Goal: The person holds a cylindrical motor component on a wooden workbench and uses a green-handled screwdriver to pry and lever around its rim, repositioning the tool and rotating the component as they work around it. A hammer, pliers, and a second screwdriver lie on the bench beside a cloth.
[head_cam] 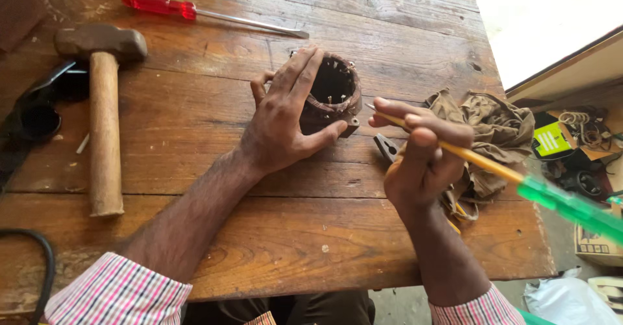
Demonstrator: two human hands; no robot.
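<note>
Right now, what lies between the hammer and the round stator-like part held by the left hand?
Bare wooden table only, in the head view, between hammer and the stator-like part; the left hand grips that part.

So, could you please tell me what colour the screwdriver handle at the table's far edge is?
Translucent red screwdriver handle, clearest in the head view.

Left hand gripping stator (rusty), hammer
</note>
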